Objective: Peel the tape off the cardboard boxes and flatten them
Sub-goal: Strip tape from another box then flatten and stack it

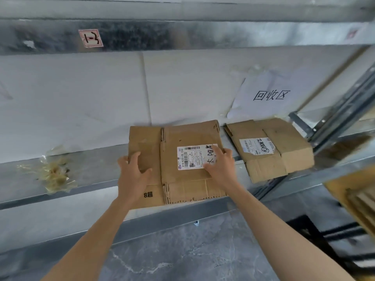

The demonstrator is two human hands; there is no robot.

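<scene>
Pressing down open-palmed, left hand (133, 175) and right hand (220, 167) pin the flattened box (182, 136), label (190, 157) sideways.

Matt brown cardboard box (182, 138); dull metal shelf (91, 171).

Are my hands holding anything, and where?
Nothing is gripped: the left hand presses the box on its left panel, the right hand on its label.

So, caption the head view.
Left hand and right hand rest on a flattened cardboard box on a metal shelf, second box alongside.
</scene>
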